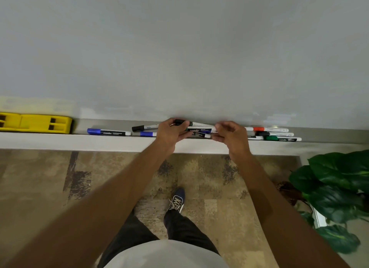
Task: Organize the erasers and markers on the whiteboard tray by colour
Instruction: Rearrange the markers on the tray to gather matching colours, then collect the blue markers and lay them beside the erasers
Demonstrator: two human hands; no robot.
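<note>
Several markers lie along the whiteboard tray [79, 141]. A blue-capped marker [108, 132] rests on its left part, with a black-capped marker [144, 127] and another blue marker [148, 134] beside my left hand [173, 130]. That hand is closed around the left ends of a small bundle of markers [199, 130]. My right hand [229, 133] pinches the bundle's right end. Right of it lie a red-capped marker [268, 129], a black-capped one [276, 134] and a green-capped marker [283, 138]. Two yellow erasers [38, 123] sit at the tray's far left.
The whiteboard [179, 47] fills the upper view. Below the tray is patterned carpet [60, 177] with my shoe [176, 200]. A leafy potted plant [337, 191] stands at the lower right, close to my right forearm.
</note>
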